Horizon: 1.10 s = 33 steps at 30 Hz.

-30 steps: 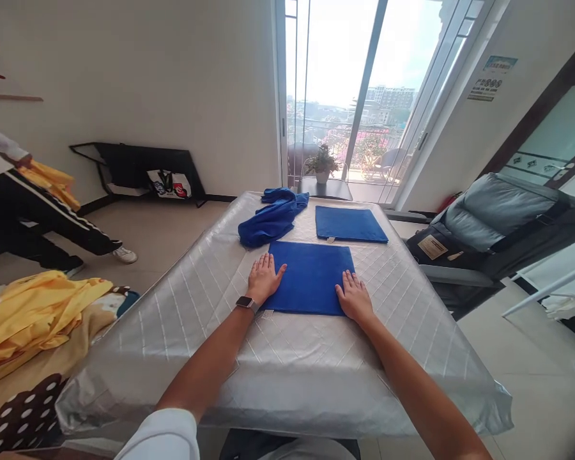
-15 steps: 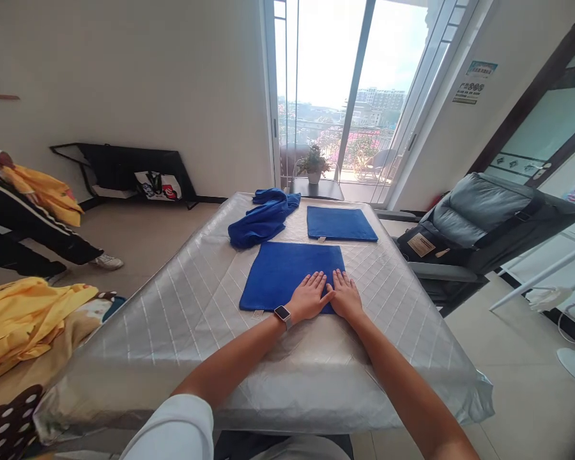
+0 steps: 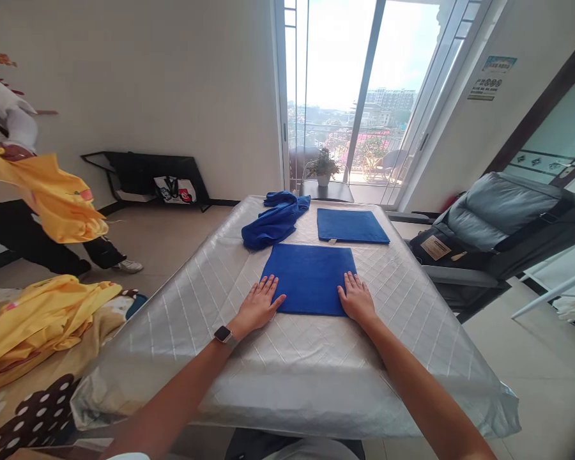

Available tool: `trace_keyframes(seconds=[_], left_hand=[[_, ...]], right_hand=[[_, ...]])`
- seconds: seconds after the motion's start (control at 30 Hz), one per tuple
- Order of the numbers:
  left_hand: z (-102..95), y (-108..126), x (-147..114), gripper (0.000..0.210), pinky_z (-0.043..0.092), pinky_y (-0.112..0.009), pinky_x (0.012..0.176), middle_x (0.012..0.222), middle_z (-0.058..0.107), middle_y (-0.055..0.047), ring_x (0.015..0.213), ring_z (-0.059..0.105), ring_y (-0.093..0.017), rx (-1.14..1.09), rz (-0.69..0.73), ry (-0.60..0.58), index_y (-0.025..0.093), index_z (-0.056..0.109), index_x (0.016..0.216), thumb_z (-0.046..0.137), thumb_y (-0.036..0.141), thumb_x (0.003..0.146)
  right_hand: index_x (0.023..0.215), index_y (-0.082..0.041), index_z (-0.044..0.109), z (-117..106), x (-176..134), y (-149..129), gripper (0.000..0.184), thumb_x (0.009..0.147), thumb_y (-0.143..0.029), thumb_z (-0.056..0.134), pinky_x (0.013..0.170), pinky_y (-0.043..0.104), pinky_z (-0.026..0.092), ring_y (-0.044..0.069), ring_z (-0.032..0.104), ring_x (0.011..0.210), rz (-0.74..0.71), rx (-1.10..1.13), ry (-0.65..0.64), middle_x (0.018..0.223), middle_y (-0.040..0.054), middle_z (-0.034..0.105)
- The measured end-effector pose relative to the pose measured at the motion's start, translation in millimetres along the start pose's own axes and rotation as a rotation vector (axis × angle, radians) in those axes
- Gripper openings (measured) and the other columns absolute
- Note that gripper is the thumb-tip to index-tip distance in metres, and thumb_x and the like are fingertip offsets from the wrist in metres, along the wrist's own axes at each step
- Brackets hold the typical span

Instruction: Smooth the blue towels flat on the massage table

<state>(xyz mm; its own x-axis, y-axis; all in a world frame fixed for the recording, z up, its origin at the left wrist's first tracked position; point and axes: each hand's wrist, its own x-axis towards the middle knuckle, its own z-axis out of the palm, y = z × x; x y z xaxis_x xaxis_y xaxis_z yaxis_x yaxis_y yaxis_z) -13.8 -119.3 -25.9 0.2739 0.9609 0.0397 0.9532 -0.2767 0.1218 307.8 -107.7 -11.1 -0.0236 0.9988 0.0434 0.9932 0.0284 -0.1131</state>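
A folded blue cloth (image 3: 314, 281) lies flat on the table in front of me. My left hand (image 3: 259, 303), with a watch on its wrist, rests palm down over the cloth's left edge, fingers stretched out. On the opposite edge, near the right front corner, my right hand (image 3: 358, 297) lies flat with its fingers extended. Neither hand grips anything. Beyond these, a second folded blue cloth (image 3: 353, 226) lies at the back right, a small tag at its front edge. A crumpled blue cloth (image 3: 276, 222) is heaped at the back left.
A silvery quilted cover (image 3: 191, 332) drapes over the table. At left, a person holds a yellow cloth (image 3: 60, 201); another yellow cloth (image 3: 52, 319) lies heaped below. A grey armchair (image 3: 483, 217) stands to the right, and a potted plant (image 3: 323, 167) by the window.
My left hand has slid left across the cloth to its left edge, away from my right hand, which stays on the right side. The person at left has raised the yellow cloth.
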Motion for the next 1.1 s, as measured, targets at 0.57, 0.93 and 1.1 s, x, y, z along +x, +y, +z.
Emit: trace_keyframes(seconds=[0.57,0.93,1.1], left_hand=[[0.0,3.0,-4.5,0.087,0.014,-0.045,0.129,0.170,0.018,-0.015,0.159,0.015,-0.028,-0.075,0.008,0.003,0.007,0.025,0.163,0.021,0.069,0.102],[-5.4,3.7,-7.5,0.079,0.021,-0.050,0.127,0.168,0.024,-0.018,0.157,0.021,-0.031,-0.046,0.063,0.024,0.008,0.031,0.161,0.029,0.063,0.104],[-9.4,49.9,1.6,0.067,0.026,-0.047,0.127,0.167,0.031,-0.012,0.156,0.026,-0.025,-0.079,0.348,0.090,0.018,0.037,0.159,0.028,0.059,0.107]], right_hand=[[0.164,-0.012,0.026,-10.3,-84.3,7.6,0.065,0.107,-0.043,0.022,0.129,0.044,0.018,0.023,0.017,0.159,-0.101,0.011,-0.107,0.170,0.0056,0.020],[0.162,-0.012,0.032,-8.6,-87.8,5.3,0.061,0.108,-0.038,0.028,0.129,0.047,0.020,0.024,0.020,0.158,-0.116,0.077,-0.035,0.169,0.0076,0.026],[0.160,-0.011,0.036,-9.7,-90.3,4.7,0.059,0.107,-0.036,0.032,0.128,0.047,0.023,0.026,0.025,0.157,-0.125,0.084,-0.001,0.167,0.0092,0.030]])
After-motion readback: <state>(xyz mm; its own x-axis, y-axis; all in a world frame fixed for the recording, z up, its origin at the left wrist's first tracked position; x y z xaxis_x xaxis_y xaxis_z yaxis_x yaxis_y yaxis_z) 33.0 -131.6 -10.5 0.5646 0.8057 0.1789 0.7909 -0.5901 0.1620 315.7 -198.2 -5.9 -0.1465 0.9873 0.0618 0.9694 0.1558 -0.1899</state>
